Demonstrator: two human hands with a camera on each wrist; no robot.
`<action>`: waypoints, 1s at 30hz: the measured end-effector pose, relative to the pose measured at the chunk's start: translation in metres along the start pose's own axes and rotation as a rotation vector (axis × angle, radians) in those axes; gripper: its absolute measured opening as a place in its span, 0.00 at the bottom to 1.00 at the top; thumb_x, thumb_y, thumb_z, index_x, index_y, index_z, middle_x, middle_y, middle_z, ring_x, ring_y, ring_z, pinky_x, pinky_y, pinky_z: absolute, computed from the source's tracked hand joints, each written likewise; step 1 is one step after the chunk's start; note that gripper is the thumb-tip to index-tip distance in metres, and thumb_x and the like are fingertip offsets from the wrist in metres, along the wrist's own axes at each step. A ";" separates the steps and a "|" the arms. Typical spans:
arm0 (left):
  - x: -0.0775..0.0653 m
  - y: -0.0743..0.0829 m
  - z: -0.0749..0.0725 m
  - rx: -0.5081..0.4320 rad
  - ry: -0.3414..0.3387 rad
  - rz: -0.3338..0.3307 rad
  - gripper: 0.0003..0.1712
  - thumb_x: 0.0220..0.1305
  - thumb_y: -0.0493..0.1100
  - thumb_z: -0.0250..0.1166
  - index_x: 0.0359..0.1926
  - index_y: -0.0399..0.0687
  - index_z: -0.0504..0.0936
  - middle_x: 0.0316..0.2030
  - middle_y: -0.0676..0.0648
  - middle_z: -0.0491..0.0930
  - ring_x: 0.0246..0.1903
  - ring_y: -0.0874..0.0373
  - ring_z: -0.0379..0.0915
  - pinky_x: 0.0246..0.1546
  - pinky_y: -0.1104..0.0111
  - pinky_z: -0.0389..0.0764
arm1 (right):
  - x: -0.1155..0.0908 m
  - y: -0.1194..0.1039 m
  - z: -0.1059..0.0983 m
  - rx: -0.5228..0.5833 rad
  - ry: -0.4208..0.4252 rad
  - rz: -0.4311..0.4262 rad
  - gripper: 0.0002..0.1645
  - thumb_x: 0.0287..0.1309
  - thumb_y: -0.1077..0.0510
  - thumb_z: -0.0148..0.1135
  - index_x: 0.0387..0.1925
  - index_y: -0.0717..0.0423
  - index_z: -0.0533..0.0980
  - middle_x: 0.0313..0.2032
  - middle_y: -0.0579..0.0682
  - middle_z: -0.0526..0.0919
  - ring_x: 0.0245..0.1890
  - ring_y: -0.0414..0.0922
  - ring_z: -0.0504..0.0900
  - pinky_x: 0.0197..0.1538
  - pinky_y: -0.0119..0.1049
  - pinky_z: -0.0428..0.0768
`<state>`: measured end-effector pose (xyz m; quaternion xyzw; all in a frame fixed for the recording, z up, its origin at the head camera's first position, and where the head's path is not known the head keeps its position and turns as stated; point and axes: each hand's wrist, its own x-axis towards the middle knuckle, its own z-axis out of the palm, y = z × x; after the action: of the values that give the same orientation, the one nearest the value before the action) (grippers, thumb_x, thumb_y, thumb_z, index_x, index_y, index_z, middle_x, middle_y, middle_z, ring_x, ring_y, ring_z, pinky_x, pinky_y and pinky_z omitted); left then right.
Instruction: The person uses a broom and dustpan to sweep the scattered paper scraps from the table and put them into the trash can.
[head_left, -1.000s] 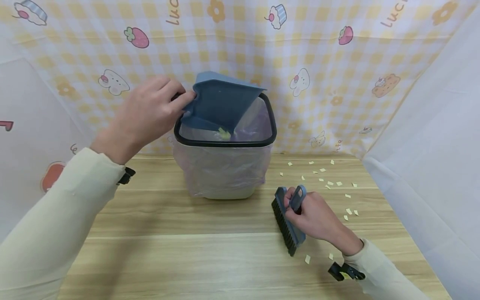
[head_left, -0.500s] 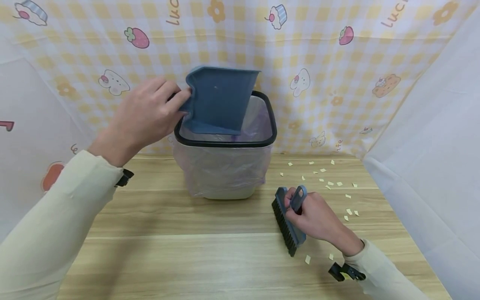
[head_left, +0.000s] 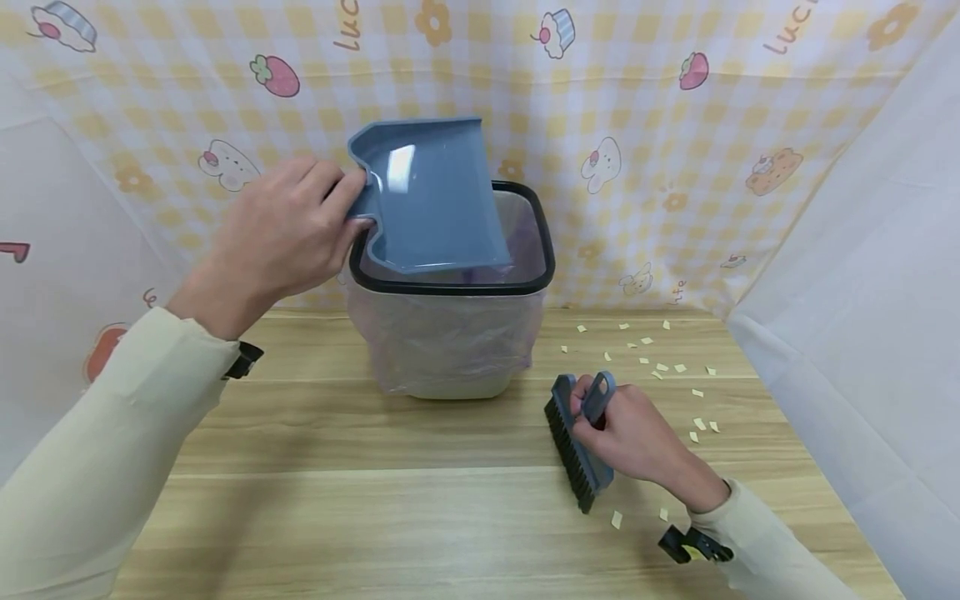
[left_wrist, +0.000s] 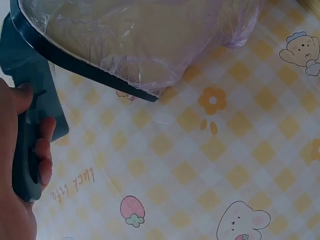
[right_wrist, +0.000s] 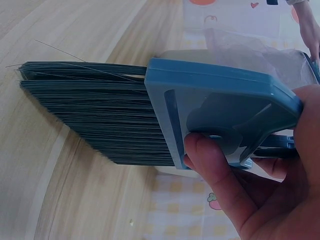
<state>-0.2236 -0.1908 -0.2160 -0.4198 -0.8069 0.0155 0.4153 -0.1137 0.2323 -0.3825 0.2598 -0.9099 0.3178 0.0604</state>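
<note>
My left hand (head_left: 288, 225) grips the short handle of a blue dustpan (head_left: 438, 196), whose bare inner face shows in the head view. The pan tilts over the mouth of a bin (head_left: 450, 342) that has a black rim and a thin plastic liner. In the left wrist view, fingers curl round the dustpan handle (left_wrist: 27, 165) beside the bin's rim. My right hand (head_left: 626, 433) holds a blue hand brush (head_left: 581, 450) low over the wooden table, right of the bin. Its dark bristles (right_wrist: 100, 115) point at the tabletop in the right wrist view.
Small pale paper scraps (head_left: 660, 367) lie scattered over the right part of the wooden table (head_left: 360, 517). A yellow checked cloth (head_left: 480, 92) hangs directly behind the bin. White cloth walls (head_left: 847, 333) close off both sides.
The dustpan has lifted slightly and turned up out of the bin mouth, its inner face now toward the camera. The pale clump at its lip is gone from sight. The right hand has stayed still.
</note>
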 end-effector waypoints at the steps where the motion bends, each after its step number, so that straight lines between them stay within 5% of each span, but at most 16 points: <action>1: -0.001 0.000 0.000 0.002 0.003 0.001 0.27 0.84 0.46 0.53 0.58 0.18 0.77 0.40 0.25 0.80 0.38 0.27 0.76 0.44 0.41 0.81 | 0.000 0.000 0.000 0.001 0.000 -0.001 0.11 0.58 0.66 0.64 0.37 0.46 0.77 0.21 0.32 0.72 0.18 0.29 0.68 0.23 0.32 0.70; 10: -0.005 0.010 -0.006 0.002 0.010 -0.012 0.28 0.86 0.48 0.51 0.57 0.21 0.79 0.38 0.29 0.81 0.31 0.32 0.77 0.31 0.43 0.82 | 0.000 0.001 0.000 -0.009 0.003 -0.014 0.11 0.58 0.66 0.65 0.37 0.46 0.77 0.21 0.31 0.71 0.18 0.29 0.68 0.23 0.31 0.70; 24: -0.013 0.043 -0.016 -0.062 0.051 0.021 0.32 0.90 0.50 0.47 0.58 0.21 0.81 0.40 0.28 0.84 0.34 0.32 0.81 0.37 0.41 0.86 | -0.001 0.000 -0.001 -0.012 -0.001 -0.006 0.11 0.57 0.66 0.65 0.36 0.46 0.77 0.20 0.31 0.71 0.17 0.29 0.68 0.22 0.31 0.70; 30: -0.020 0.059 -0.019 -0.091 0.083 0.034 0.32 0.90 0.51 0.47 0.58 0.22 0.82 0.36 0.31 0.81 0.29 0.35 0.76 0.29 0.44 0.83 | 0.000 0.000 -0.001 -0.014 -0.002 -0.007 0.11 0.57 0.66 0.65 0.36 0.46 0.77 0.20 0.31 0.71 0.17 0.29 0.68 0.23 0.31 0.70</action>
<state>-0.1653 -0.1726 -0.2383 -0.4524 -0.7814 -0.0316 0.4286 -0.1134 0.2328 -0.3814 0.2629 -0.9112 0.3108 0.0624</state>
